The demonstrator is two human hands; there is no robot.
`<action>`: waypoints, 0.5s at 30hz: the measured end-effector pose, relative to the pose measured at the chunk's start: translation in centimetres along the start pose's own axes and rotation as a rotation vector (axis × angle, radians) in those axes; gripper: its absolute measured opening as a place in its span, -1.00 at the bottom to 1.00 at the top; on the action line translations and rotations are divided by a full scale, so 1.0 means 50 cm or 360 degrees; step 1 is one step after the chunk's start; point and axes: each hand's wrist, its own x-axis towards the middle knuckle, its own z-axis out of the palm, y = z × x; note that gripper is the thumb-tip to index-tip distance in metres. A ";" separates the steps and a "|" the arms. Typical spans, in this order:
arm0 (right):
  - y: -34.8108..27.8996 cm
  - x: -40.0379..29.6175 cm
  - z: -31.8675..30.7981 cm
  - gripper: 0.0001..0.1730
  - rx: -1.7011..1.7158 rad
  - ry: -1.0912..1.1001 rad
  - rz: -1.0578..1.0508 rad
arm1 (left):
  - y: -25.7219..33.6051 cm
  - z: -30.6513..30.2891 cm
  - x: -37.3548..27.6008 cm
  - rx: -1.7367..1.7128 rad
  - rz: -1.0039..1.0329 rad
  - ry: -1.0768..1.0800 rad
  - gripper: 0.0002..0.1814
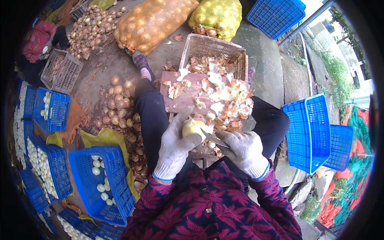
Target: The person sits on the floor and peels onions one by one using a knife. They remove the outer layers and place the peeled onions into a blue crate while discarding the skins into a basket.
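My left hand [177,144], in a white knitted glove, grips a partly peeled yellow onion [193,129] from its left side. A short curved knife [214,138] is held in my gloved right hand [244,148], with its blade tip against the onion's right side. Under and beyond the hands lies a reddish wooden board [180,100], strewn with dry onion skins [225,96] and onion trimmings. A plastic crate [210,43] at the board's far end holds more skins. Onions in brown skins [118,103] are heaped on the ground left of my left leg.
A blue crate [90,186] with several peeled onions stands at lower left, near stacked crates of peeled onions [42,162]. Blue crates [309,132] stand at right. Full orange [150,24] and yellow [216,18] mesh sacks lie ahead. Another person [37,40] sits at upper left beside a grey crate [61,70].
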 end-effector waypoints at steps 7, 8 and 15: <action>0.009 -0.020 0.027 -0.59 -0.0243 0.0010 0.0004 | 0.000 0.010 -0.005 0.0399 0.0173 -0.0017 0.13; 0.008 -0.020 0.033 -0.60 -0.0224 0.0014 0.0061 | -0.001 0.011 -0.005 0.0497 0.0253 -0.0016 0.15; -0.003 -0.013 0.002 -0.66 0.2296 -0.0407 0.1330 | -0.031 0.015 0.001 0.0709 0.0243 -0.0103 0.21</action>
